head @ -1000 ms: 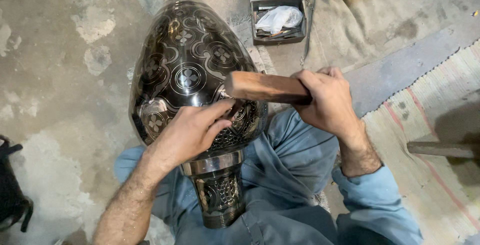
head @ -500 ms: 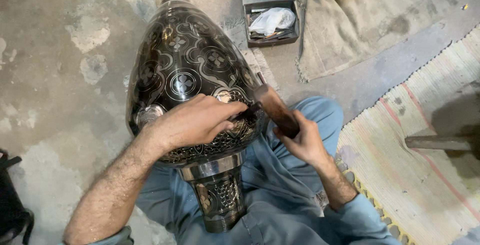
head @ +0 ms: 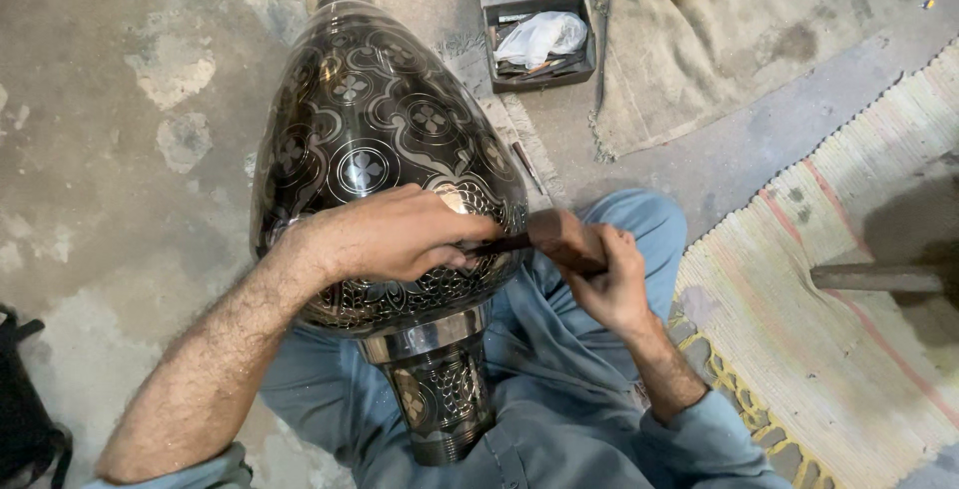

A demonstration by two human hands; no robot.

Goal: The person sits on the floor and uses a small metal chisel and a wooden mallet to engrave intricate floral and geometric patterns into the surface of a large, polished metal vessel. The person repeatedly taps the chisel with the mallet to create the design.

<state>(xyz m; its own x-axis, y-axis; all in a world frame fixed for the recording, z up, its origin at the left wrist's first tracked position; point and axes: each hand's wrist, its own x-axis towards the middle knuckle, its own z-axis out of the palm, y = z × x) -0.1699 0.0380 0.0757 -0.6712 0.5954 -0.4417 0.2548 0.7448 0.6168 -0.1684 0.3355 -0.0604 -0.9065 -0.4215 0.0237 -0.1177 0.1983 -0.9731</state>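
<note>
**Q:** Where is the workpiece, and how does it lie?

**A:** The engraved metal vessel (head: pixel 385 149) lies across my lap, its broad dark body over the concrete floor (head: pixel 110 99). Its narrow neck points to the far side. Its ringed base (head: pixel 440 389) points to the near side, between my legs.

**Q:** State of your left hand?

**A:** My left hand (head: pixel 395 234) lies on the lower bulge of the vessel. Its fingers are curled narrow around a thin dark chisel (head: pixel 496 244). The chisel tip is hidden under my fingers, so I cannot tell the exact contact point.

**Q:** State of your right hand?

**A:** My right hand (head: pixel 609 279) is clenched around the handle of a wooden mallet (head: pixel 559 232). The mallet head sits just right of the vessel, at the outer end of the chisel. Whether the two touch, I cannot tell.

**Q:** Surrounding items?

**A:** On the far side, a dark metal tool box (head: pixel 534 14) stands open on the floor, with a white rag (head: pixel 541 34) inside. A loose thin tool (head: pixel 527 167) lies on the floor between that box and my knee. To the right lies a striped woven mat (head: pixel 849 249), and a tan cloth (head: pixel 699 59) is spread beyond it.
</note>
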